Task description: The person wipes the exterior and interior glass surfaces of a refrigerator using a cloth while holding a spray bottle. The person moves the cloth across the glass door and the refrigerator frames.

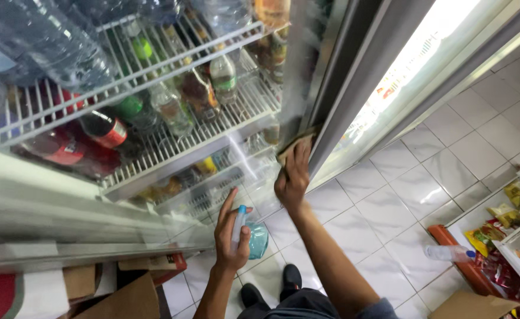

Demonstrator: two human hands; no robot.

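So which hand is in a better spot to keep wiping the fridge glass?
Probably the right hand: it already presses the brown cloth against the glass door. The left hand grips the spray bottle, lower and off the glass.

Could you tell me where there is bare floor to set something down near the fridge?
Bare white floor tiles lie between the fridge door and the snack rack, apart from a bottle lying there. Cardboard boxes crowd the lower left; fridge shelves are packed.
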